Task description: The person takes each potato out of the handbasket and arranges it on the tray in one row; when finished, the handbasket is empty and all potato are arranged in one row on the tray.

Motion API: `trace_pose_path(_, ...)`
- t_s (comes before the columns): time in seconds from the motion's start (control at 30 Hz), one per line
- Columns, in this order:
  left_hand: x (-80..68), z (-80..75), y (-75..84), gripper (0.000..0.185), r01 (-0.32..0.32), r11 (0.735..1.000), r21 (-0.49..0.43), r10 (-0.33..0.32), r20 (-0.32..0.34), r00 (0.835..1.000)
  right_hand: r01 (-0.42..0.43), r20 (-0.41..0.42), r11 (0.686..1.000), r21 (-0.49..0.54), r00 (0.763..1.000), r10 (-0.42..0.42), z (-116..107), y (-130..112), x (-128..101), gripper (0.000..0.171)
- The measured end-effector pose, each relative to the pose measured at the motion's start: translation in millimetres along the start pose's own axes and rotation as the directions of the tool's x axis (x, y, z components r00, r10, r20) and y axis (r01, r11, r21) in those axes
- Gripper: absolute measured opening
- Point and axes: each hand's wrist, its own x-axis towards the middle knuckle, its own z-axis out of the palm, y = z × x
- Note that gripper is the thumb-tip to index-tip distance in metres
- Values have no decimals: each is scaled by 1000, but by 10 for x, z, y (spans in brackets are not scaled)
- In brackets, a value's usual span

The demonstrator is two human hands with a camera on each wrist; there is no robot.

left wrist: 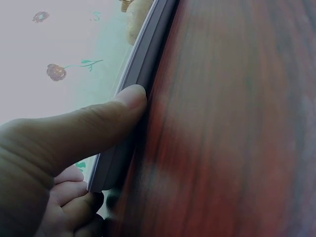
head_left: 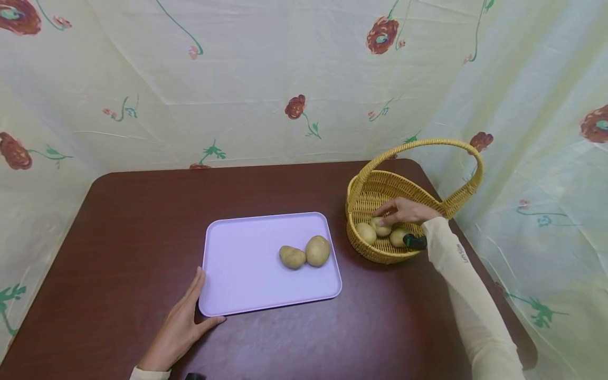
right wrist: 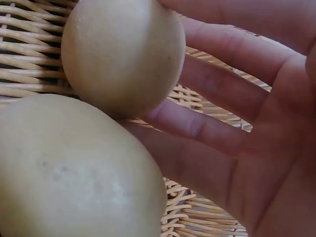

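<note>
Just then my right hand (head_left: 404, 211) reached into the basket (head_left: 375, 190), fingers (right wrist: 217, 89) curling round a potato (head_left: 381, 226); my left hand (head_left: 182, 322), fingers straight, steadied the tray (head_left: 247, 274). Lifting needed firmer closure, I judged.

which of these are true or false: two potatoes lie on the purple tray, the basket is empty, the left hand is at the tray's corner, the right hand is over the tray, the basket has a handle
1. Two potatoes lie on the purple tray: true.
2. The basket is empty: false, three potatoes show inside it.
3. The left hand is at the tray's near left corner: true, its thumb presses the tray's edge.
4. The right hand is over the tray: false, it reaches into the basket and its fingers curl round a potato there.
5. The basket has a handle: true, it arches over the rim.
</note>
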Motion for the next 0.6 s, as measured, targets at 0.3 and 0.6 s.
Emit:
trace_pose_path(0.3, 7, 4, 4, 106, -21, 1000, -10, 21, -14, 1000, 13, -41, 1000, 3, 999, -13, -74, 13, -49, 41)
trace_pose_path(0.6, 10, 26, -24, 105, -55, 998, -17, 55, -37, 998, 90, -391, 995, 35, 918, -69, -326, -521, -672, 37)
